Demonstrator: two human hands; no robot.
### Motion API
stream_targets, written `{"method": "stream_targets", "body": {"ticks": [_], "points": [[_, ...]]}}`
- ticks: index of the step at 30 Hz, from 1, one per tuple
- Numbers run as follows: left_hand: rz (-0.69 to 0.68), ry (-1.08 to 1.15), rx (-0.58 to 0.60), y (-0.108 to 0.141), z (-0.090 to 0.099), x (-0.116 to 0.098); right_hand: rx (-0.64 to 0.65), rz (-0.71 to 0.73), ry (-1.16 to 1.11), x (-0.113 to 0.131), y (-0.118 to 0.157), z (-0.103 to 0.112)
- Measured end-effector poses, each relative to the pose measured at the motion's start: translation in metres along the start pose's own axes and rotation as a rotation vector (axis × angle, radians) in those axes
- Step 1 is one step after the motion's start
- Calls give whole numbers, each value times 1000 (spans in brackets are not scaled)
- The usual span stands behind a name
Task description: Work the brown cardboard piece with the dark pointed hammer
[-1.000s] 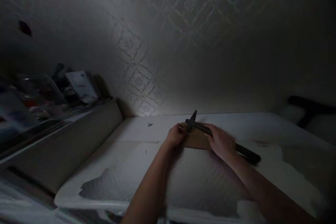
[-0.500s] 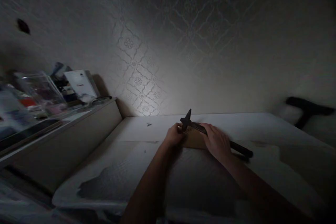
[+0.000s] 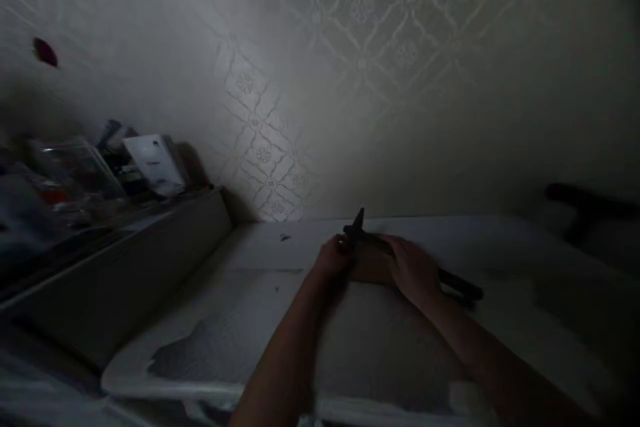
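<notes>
1 hammer (image 3: 370,238): shifted left over board (image 3: 371,268), with right hand (image 3: 414,273) wrapped round it. Left hand (image 3: 333,257): curled at board's left end, hold indiscernible. Step seemed aiming; next move called for steadiness.

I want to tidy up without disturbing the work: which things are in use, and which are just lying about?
In use:
hammer, in the right hand
flat brown piece beneath it, by the left hand

Apparently lying about:
white box
clear case
black object, far right

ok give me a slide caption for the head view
Right hand holding a hammer over a flat brown piece, left hand close to the hammer's head.
</notes>
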State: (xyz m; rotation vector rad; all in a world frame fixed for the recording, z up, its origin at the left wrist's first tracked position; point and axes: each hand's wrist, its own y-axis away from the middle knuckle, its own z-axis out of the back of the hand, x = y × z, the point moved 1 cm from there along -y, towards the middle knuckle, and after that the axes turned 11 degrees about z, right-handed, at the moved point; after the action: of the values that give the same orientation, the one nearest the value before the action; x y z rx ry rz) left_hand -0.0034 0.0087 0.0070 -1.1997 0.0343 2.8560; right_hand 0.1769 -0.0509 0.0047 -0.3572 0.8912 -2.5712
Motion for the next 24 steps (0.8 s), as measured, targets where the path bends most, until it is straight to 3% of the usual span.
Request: {"method": "stream_targets", "body": {"ticks": [7, 24], "points": [[-13, -5, -3, -1, -1, 0, -40, 23, -16, 0, 0, 0], [-2, -14, 10, 1, 2, -3, 17, -7, -19, 1, 0, 2]]}}
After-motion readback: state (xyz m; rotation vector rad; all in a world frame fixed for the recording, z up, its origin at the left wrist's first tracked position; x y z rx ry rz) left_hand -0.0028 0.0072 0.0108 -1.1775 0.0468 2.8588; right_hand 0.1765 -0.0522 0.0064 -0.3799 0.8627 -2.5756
